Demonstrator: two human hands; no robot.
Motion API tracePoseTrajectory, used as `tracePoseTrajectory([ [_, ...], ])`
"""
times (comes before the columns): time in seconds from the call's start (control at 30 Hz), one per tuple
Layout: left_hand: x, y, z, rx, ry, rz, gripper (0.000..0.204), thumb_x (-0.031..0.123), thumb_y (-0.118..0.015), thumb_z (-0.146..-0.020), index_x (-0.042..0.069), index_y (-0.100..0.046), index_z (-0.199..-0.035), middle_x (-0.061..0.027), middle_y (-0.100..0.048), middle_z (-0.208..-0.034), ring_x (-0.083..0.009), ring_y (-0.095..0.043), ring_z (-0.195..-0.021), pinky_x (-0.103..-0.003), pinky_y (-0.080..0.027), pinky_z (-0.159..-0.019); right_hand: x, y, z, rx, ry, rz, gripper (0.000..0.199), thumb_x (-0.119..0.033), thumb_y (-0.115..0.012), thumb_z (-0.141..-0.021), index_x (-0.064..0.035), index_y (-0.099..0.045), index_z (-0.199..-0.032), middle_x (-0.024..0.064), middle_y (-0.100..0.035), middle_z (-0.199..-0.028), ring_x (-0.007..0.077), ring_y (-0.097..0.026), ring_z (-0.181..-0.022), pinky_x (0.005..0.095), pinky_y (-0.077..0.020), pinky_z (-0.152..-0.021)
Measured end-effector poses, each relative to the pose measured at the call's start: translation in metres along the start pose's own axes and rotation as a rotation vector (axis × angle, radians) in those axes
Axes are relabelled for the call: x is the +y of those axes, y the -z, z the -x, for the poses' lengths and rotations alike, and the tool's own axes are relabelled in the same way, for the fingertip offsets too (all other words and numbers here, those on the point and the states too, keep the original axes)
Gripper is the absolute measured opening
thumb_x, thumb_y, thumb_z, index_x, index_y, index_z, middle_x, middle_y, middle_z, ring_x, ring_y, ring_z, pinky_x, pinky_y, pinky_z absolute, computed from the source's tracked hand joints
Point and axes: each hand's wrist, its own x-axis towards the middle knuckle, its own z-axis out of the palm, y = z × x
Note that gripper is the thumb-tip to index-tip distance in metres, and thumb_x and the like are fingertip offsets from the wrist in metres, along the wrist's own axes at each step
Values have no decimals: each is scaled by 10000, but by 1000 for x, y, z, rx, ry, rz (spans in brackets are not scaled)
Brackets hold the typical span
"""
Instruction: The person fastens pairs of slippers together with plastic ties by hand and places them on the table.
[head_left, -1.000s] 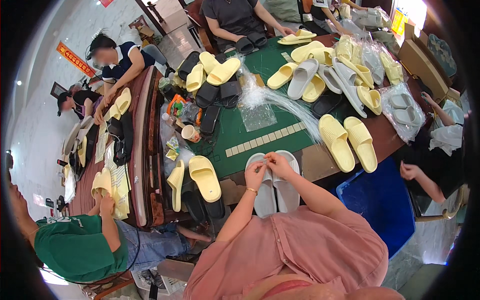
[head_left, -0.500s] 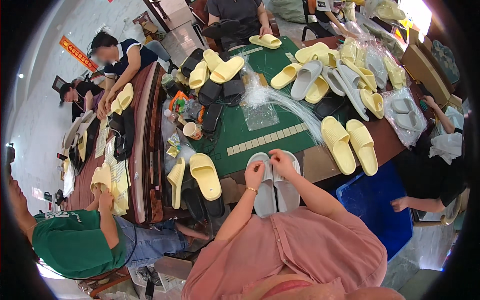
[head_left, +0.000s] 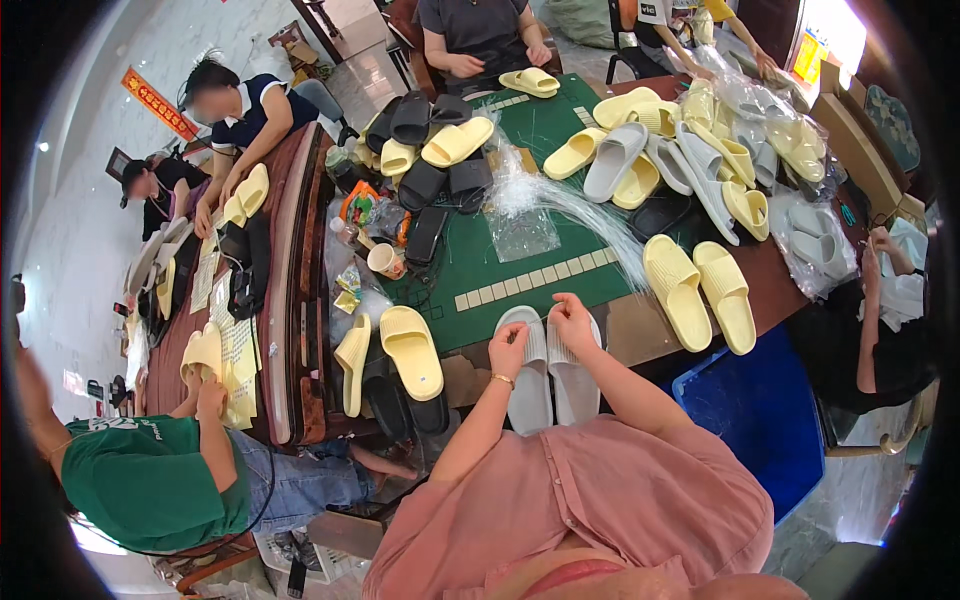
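A pair of light grey slippers (head_left: 530,385) lies side by side at the table's near edge, right in front of me. Over the left slipper's strap my left hand (head_left: 508,345) is closed in a pinch. My right hand (head_left: 573,326) is also pinched, above the strap of the right slipper, with a gap between the two hands. Whatever the fingers hold is too thin or small to make out. Beyond my hands a bundle of clear, thin plastic strands (head_left: 590,207) fans across the green mat (head_left: 440,310).
Yellow slippers (head_left: 680,292) lie to the right, and another yellow slipper (head_left: 411,350) to the left. Mixed slippers are heaped farther back, near a paper cup (head_left: 384,261). A blue bin (head_left: 755,420) stands by my right side. Several people work around the tables.
My right hand has moved slightly right and up, away from the left. A black slipper the person opposite held now lies on the pile. The person at right has raised their hands.
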Motion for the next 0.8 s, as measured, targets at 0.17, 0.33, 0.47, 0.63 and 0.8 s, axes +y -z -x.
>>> tracePoseTrajectory([
  [0.17,-1,4,0,-40,-204,-208,140,121,-646,-790,8,-652,-873,-61,-654,-918,-109,-587,-794,-245,-471,-711,-7,-6,5,-323,40,39,306,25,-544,-769,-19,-506,-1069,17,-543,-716,94,-522,-657,237,-443,-619],
  [0.33,2,0,0,3,11,-12,144,122,-639,-799,1,-649,-876,-60,-655,-924,-102,-584,-791,-245,-469,-710,3,-1,-3,36,-58,-65,317,24,-545,-773,-12,-510,-1086,15,-543,-721,94,-520,-661,236,-442,-624],
  [0.47,6,1,-1,-32,-112,-180,148,128,-630,-811,1,-647,-886,-35,-651,-880,-90,-574,-772,-237,-463,-697,-6,-3,2,-267,32,105,303,18,-545,-781,-26,-518,-1080,11,-544,-720,96,-514,-662,248,-443,-624],
  [0.63,9,-1,0,-1,-4,-25,155,140,-632,-816,2,-647,-885,-13,-639,-808,-70,-556,-723,-226,-458,-672,-5,1,2,-119,0,-14,215,-9,-562,-779,-22,-565,-993,35,-555,-717,121,-530,-663,264,-446,-623],
  [0.8,0,4,3,57,20,-10,182,163,-659,-789,-1,-656,-869,4,-623,-746,-58,-534,-670,-223,-448,-619,-9,-4,9,-120,22,187,79,-73,-588,-773,-3,-602,-806,110,-616,-743,206,-567,-671,314,-458,-631],
])
